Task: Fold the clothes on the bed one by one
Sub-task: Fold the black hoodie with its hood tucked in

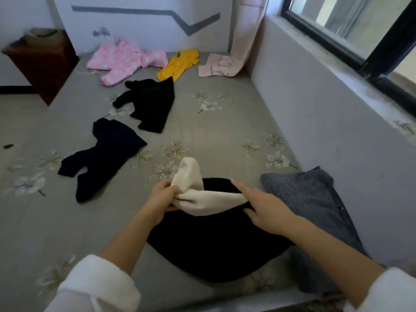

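A grey flowered bed fills the room beside a pale wall under a window. Near the person a black garment lies spread, with a grey garment just to its right. Farther off lie a navy piece, another black piece, a pink one and a yellow one. The left hand is closed on a cream cloth over the near black garment; the right hand is spread, fingers loose, touching the cloth's other end.
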Demonstrator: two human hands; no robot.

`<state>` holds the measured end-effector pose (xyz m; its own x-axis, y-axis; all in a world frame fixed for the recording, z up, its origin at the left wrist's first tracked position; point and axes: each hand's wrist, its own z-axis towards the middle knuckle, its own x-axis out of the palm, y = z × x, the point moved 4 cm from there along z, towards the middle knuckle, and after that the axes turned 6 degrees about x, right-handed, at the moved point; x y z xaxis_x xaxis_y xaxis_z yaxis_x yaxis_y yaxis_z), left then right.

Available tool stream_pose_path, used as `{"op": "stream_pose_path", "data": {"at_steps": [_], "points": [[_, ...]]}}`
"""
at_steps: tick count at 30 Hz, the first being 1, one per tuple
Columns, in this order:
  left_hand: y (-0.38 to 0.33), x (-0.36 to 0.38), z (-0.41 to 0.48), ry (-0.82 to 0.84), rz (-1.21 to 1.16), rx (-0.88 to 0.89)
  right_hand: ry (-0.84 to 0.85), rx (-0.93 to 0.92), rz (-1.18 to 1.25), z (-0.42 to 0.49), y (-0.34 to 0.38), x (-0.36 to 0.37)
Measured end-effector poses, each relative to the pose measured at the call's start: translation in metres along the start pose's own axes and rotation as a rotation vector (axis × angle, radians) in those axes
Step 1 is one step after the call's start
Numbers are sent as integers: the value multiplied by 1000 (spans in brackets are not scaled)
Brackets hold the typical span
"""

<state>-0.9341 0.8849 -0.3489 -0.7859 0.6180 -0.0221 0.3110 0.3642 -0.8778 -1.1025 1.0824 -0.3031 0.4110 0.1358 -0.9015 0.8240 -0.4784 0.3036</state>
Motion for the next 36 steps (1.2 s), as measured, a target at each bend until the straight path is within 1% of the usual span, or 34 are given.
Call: {"op": "stream_pose_path", "data": {"at_steps": [2, 4, 6, 7, 8, 9, 11, 12, 13, 14, 16, 18, 20, 22, 23, 24, 25, 26, 27, 28, 29, 30, 31, 32, 33, 34, 36], "points": [[-2, -4, -9, 34, -133, 39, -2, 42, -55, 0, -4, 2], [-6, -3, -18, 77, -246, 78, -31, 27, -155, 7, 5, 8], [-13, -3, -24, 80, -371, 122, -40, 8, -279, 19, 14, 9], [-17, -6, -26, 65, -441, 148, -42, 27, -299, 25, 17, 5], [-22, -10, -27, 42, -517, 176, -71, 69, -284, 32, 17, -4], [-25, -16, -29, 24, -594, 206, -149, 126, -214, 37, 16, -16], [-29, -25, -33, 22, -676, 241, -367, 205, 16, 44, 9, -42], [-27, -27, -37, 38, -658, 220, -464, 211, 100, 46, 8, -52], [-21, -27, -42, 70, -598, 162, -543, 204, 157, 49, 8, -61], [-12, -24, -47, 126, -493, 67, -604, 186, 199, 50, 9, -68], [12, -19, -63, 303, -173, -177, -679, 137, 239, 51, 13, -79], [32, -22, -79, 517, 174, -368, -703, 82, 261, 50, 12, -83], [44, -34, -84, 666, 447, -473, -678, 41, 268, 49, 7, -82], [48, -47, -83, 735, 681, -547, -650, 16, 261, 46, 1, -80], [49, -53, -80, 738, 814, -558, -641, -6, 267, 44, -2, -79], [48, -59, -76, 708, 964, -538, -635, -34, 277, 42, -4, -77], [45, -62, -68, 634, 1101, -479, -628, -69, 286, 39, -5, -76], [40, -63, -58, 511, 1195, -371, -621, -107, 284, 36, -6, -75], [34, -63, -45, 359, 1220, -226, -613, -141, 276, 33, -7, -74], [28, -60, -35, 225, 1173, -74, -605, -167, 253, 30, -7, -73], [23, -55, -25, 139, 1085, 75, -596, -181, 212, 28, -8, -71], [17, -46, -18, 123, 1008, 203, -583, -182, 166, 27, -9, -69], [13, -34, -13, 174, 985, 292, -574, -174, 129, 26, -11, -67], [14, -20, -9, 263, 1003, 334, -569, -149, 109, 26, -14, -65], [18, -5, -8, 382, 1037, 330, -563, -110, 116, 26, -17, -64], [25, 8, -8, 520, 1060, 263, -559, -60, 145, 25, -22, -64], [43, 22, -13, 801, 986, -8, -554, 19, 212, 23, -32, -63]]}}
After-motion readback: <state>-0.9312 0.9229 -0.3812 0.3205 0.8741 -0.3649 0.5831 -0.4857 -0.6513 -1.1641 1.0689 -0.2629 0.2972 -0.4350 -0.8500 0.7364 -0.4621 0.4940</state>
